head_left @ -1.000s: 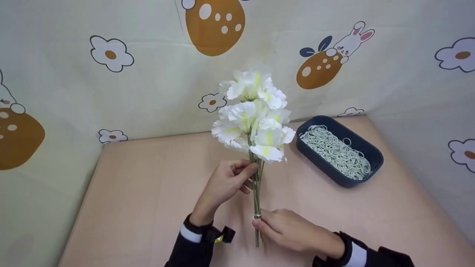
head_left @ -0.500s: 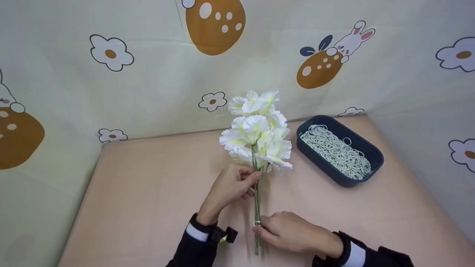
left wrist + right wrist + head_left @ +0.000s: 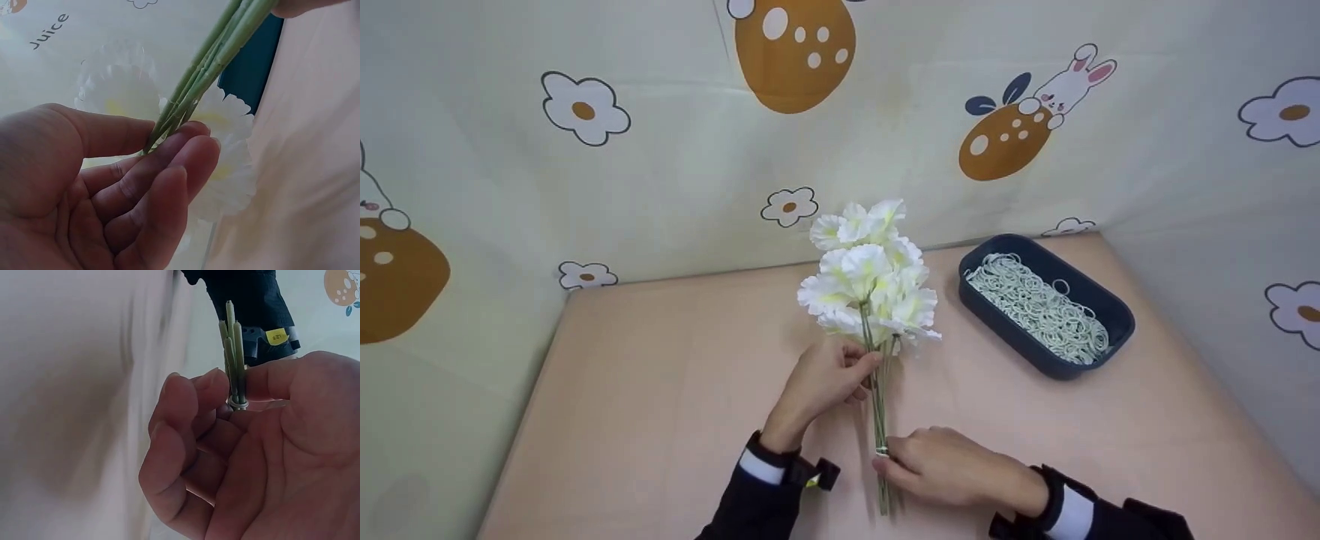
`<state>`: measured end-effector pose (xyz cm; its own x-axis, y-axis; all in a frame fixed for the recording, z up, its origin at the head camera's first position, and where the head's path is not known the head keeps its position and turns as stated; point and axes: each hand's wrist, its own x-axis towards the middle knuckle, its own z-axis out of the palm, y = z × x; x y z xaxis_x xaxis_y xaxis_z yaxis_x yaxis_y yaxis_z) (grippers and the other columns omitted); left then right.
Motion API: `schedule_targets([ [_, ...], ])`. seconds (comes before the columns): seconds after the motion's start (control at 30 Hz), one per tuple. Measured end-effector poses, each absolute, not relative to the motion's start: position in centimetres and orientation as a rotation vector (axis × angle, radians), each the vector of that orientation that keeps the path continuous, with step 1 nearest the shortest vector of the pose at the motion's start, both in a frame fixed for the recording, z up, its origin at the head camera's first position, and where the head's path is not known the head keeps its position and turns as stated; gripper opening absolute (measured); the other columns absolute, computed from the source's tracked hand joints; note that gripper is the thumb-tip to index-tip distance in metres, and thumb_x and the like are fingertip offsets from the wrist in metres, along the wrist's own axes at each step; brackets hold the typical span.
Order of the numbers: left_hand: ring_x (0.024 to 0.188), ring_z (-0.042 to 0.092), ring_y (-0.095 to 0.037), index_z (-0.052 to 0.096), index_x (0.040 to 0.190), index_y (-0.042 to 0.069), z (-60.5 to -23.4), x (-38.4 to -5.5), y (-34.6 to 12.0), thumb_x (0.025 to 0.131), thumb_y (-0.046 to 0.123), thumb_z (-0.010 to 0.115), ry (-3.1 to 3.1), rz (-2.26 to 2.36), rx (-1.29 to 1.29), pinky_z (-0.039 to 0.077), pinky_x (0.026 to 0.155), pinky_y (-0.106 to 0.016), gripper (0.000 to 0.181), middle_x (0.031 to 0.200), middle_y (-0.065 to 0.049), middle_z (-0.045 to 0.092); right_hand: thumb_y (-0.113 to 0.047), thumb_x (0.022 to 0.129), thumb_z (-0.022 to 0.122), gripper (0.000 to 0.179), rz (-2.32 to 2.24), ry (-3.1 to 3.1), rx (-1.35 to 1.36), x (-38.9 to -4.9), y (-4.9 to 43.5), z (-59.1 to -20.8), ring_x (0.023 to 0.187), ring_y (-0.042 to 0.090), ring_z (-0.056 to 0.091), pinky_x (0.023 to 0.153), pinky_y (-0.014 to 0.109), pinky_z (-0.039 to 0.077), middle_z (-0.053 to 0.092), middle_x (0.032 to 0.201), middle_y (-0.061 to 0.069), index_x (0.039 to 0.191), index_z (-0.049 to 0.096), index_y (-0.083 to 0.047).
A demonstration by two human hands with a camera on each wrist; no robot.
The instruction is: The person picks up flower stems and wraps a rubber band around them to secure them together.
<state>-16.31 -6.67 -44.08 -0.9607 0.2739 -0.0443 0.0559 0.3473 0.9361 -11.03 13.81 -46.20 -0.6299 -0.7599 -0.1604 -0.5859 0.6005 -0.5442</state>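
A bunch of white artificial flowers (image 3: 870,277) with pale yellow centres stands nearly upright in the head view. Just below the blossoms, my left hand (image 3: 829,375) pinches the green stems (image 3: 205,67) between thumb and fingers. Lower down, my right hand (image 3: 945,466) grips the stems by a pale rubber band (image 3: 881,451) wound round them. The right wrist view shows this band (image 3: 238,404) close to the thumb and fingertips, with the cut stem ends (image 3: 230,343) sticking out beyond it.
A dark blue tub (image 3: 1121,315) at the back right holds many pale rubber bands (image 3: 1039,307). The table (image 3: 660,390) has a pinkish cover. Behind it hangs a printed cloth (image 3: 675,165) with flowers and rabbits.
The bouquet has come down and tipped a little, its blossoms now lower in the head view. Both hands have moved slightly down with it and still hold the stems.
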Motion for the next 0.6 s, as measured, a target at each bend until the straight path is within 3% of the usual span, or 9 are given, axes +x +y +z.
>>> schedule_targets([
  [0.27,0.060,0.070,-0.027,0.071,0.081,0.009,-44.8,-16.5,-6.1,0.098,0.025,0.066,2.571,1.540,0.272,0.040,0.045,-0.023,0.024,0.066,-0.006,0.068,-0.041,0.108,0.040,0.038,-0.601,2.481,-1.046,-11.4,13.8,-47.3,0.057,0.006,0.050,0.054,0.030,0.043,0.046,0.062,-0.012,0.078,0.053,-0.022],
  [0.5,0.049,0.059,-0.010,0.067,0.083,0.011,-45.9,-16.9,-5.9,0.100,0.021,0.063,2.639,1.476,0.292,0.040,0.043,-0.023,0.020,0.064,-0.002,0.065,-0.041,0.109,0.040,0.035,-0.549,2.528,-1.025,-11.8,13.6,-48.1,0.065,0.013,0.060,0.059,0.038,0.048,0.052,0.068,-0.009,0.090,0.059,-0.018],
  [0.6,0.050,0.062,-0.015,0.067,0.086,0.009,-46.3,-17.0,-5.8,0.100,0.019,0.063,2.634,1.470,0.299,0.041,0.043,-0.023,0.017,0.064,0.000,0.064,-0.041,0.108,0.041,0.036,-0.561,2.528,-1.006,-11.9,13.4,-48.2,0.065,0.013,0.061,0.057,0.038,0.049,0.055,0.069,-0.008,0.093,0.061,-0.016],
])
